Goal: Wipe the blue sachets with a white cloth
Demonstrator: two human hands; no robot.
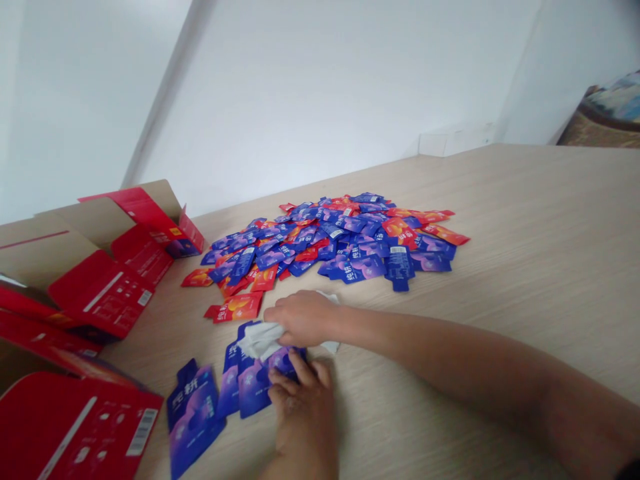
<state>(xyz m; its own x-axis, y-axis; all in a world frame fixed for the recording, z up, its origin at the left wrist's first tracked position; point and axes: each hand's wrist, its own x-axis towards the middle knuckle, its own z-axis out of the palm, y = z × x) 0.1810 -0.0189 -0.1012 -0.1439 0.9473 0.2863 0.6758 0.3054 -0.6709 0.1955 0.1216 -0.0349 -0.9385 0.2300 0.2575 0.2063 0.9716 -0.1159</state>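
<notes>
My right hand (pixel 301 317) is closed on a crumpled white cloth (pixel 261 339) and presses it onto a blue sachet (pixel 280 361) lying on the wooden table (pixel 500 267). My left hand (pixel 300 390) rests just below, its fingers pinning that same blue sachet flat. Two more blue sachets (pixel 240 383) lie side by side to the left of my hands, and another blue sachet (pixel 193 413) lies nearer the table's front edge.
A big heap of blue and red-orange sachets (pixel 335 240) covers the table beyond my hands. Open red cardboard boxes (pixel 100 287) stand at the left, one red box (pixel 75 427) at the near left corner. White walls rise behind the table.
</notes>
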